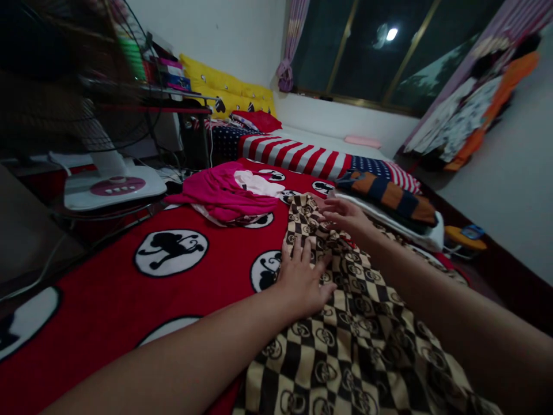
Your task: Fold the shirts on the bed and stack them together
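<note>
A cream and dark-brown checkered garment (345, 346) lies spread over the red blanket (224, 288), its wide part towards me and a narrower part pointing away. My left hand (305, 279) rests flat on it with the fingers spread. Near the far, narrower part is my right hand (345, 218), fingers loosely stretched and apart, with nothing visible held in them. Whether its fingertips touch the cloth, I cannot tell. A small red patch shows on the garment just below the right hand.
Beyond my left hand lies a bright pink cloth (228, 193) with a white piece. Folded clothes, an orange and navy striped one (386, 196) on top, are stacked at right. A standing fan (114, 184) is at left. Farther back is a bed with a striped cover (294, 153).
</note>
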Demonstrator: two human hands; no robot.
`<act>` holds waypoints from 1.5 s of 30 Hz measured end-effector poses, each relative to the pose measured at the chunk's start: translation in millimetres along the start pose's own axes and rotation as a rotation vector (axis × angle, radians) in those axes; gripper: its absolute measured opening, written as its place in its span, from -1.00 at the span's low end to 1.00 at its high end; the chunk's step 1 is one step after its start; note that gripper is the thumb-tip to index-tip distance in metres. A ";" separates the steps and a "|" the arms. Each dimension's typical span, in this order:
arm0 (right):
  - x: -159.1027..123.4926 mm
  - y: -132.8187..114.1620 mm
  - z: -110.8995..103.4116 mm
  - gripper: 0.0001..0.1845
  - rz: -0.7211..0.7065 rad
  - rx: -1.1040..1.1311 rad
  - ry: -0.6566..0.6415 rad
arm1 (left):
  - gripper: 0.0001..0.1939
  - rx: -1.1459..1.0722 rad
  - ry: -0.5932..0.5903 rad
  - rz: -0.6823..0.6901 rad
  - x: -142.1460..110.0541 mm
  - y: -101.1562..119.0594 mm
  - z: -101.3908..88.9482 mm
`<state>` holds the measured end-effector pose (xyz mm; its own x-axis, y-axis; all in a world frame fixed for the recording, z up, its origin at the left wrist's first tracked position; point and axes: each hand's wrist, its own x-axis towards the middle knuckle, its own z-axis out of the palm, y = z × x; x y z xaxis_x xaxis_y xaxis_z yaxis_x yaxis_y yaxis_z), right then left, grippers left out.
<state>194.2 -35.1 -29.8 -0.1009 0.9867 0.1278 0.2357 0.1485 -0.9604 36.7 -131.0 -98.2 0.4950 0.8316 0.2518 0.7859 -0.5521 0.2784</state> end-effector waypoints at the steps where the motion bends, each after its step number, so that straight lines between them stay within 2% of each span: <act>1: -22.1 1.0 -9.6 -0.57 0.000 -0.026 0.003 | -0.34 0.009 0.004 0.004 0.0 -0.7 0.5; 3: -67.5 5.2 -29.5 -0.58 0.015 -0.106 0.039 | -0.34 0.019 -0.011 0.004 0.4 -2.0 0.2; 7: -151.3 12.1 -63.4 -0.65 0.030 -0.262 0.202 | -0.32 0.028 -0.055 0.017 1.4 -3.5 -2.3; 11: -215.5 11.3 -79.1 -0.72 0.078 -0.355 0.262 | -0.26 0.032 -0.069 0.031 2.1 -3.8 -3.5; 15: -261.7 7.5 -84.0 -0.75 0.046 -0.526 0.228 | -0.25 -0.087 -0.095 0.036 6.5 -8.9 -14.9; 19: -299.4 6.5 -93.6 -0.79 -0.022 -0.689 0.225 | -0.36 -0.303 -0.081 0.083 12.0 -12.6 -46.2; 21: -315.4 8.9 -99.4 -0.80 0.007 -0.745 0.225 | -0.44 -0.334 -0.020 0.146 10.7 -5.6 -60.8; 23: -326.2 12.5 -104.1 -0.80 0.054 -0.766 0.225 | -0.50 -0.362 0.010 0.209 5.8 10.1 -67.4; 26: -325.0 16.5 -110.4 -0.80 0.090 -0.753 0.263 | -0.55 -0.406 -0.055 0.368 -3.7 44.6 -59.7; 30: -287.7 18.2 -129.4 -0.81 0.112 -0.782 0.400 | -0.55 -0.303 -0.178 0.597 -11.0 84.4 -30.4; 32: -260.1 20.9 -144.1 -0.84 0.146 -0.791 0.487 | -0.51 -0.257 -0.217 0.593 -12.9 92.9 -13.2; 35: -219.0 30.7 -164.3 -0.87 0.321 -0.558 0.624 | -0.43 -0.230 -0.222 0.550 -16.4 93.0 10.0; 38: -186.0 44.6 -173.2 -0.81 0.478 -0.298 0.714 | -0.41 -0.280 -0.200 0.537 -19.6 89.1 20.9; 40: -169.6 52.3 -172.4 -0.77 0.498 -0.256 0.752 | -0.41 -0.380 -0.169 0.517 -20.4 89.2 19.6; 42: -156.4 55.7 -169.2 -0.74 0.488 -0.234 0.796 | -0.48 -0.539 -0.074 0.498 -20.1 91.7 13.8; 45: -136.8 49.8 -165.0 -0.72 0.410 -0.241 0.886 | -0.68 -0.776 0.148 0.459 -19.6 96.1 3.1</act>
<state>379.2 -151.7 -54.2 0.7645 0.6439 0.0307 0.2903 -0.3014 -0.9082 103.7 -200.1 -79.3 0.6028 0.5335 0.5933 0.0273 -0.7569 0.6529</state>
